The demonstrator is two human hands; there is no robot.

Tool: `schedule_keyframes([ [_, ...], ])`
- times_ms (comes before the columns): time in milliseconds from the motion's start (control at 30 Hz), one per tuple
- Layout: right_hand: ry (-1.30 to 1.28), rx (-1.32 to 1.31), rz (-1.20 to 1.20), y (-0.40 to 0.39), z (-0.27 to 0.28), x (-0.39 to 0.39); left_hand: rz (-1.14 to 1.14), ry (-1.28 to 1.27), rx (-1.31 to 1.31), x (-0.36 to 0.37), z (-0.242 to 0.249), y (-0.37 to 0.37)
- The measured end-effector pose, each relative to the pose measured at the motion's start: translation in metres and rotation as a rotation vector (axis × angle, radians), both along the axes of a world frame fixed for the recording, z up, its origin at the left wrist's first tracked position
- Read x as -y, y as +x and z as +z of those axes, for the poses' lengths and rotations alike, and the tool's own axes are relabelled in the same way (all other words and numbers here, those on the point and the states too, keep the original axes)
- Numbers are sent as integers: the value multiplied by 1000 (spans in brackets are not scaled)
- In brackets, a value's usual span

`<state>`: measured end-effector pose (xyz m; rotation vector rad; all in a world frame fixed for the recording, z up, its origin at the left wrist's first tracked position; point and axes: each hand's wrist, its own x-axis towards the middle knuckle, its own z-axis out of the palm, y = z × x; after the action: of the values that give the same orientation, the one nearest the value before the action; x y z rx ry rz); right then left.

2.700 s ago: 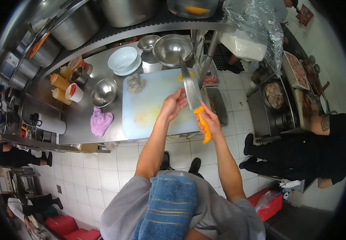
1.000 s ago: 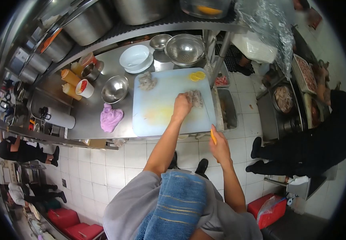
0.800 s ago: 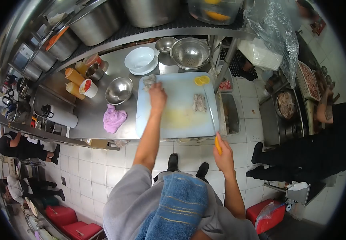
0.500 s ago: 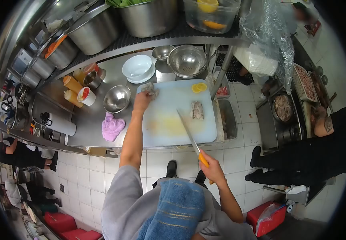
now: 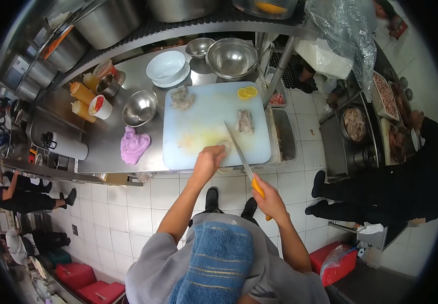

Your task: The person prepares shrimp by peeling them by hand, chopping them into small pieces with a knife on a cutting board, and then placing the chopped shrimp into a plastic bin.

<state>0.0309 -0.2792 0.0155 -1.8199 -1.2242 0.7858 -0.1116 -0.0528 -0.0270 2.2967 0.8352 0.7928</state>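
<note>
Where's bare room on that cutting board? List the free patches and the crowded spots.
Free: the cutting board's middle, between the far-left meat piece, the right meat piece and the lemon slices. Crowded: the near edge, where the left hand and the knife in the right hand sit.

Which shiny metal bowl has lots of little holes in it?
The big colander at the back of the counter, just behind the cutting board. The small bowl beside it and the bowl left of the board are smooth.

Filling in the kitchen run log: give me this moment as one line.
left hand: on pale blue cutting board, near edge | right hand: grips orange-handled knife, blade over board | pale meat piece: on board, untouched
</note>
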Motion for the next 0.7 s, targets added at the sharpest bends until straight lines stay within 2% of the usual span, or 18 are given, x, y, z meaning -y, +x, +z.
schedule_keyframes([
  [133,-89,38,19,-3,7,1,38,-57,-14,-16,-5,-13],
  [300,-49,98,45,-11,2,10,66,12,-31,-16,-10,1],
  [367,5,120,48,-9,-5,6,145,15,-33,-16,-20,2],
  [433,64,126,36,-10,-16,8,36,-32,-11,-18,-30,2],
  [533,30,88,10,-10,-15,11,-21,64,-56,-18,-27,7],
  [700,20,48,-33,-3,-20,6,-122,163,-277,-30,-6,12],
])
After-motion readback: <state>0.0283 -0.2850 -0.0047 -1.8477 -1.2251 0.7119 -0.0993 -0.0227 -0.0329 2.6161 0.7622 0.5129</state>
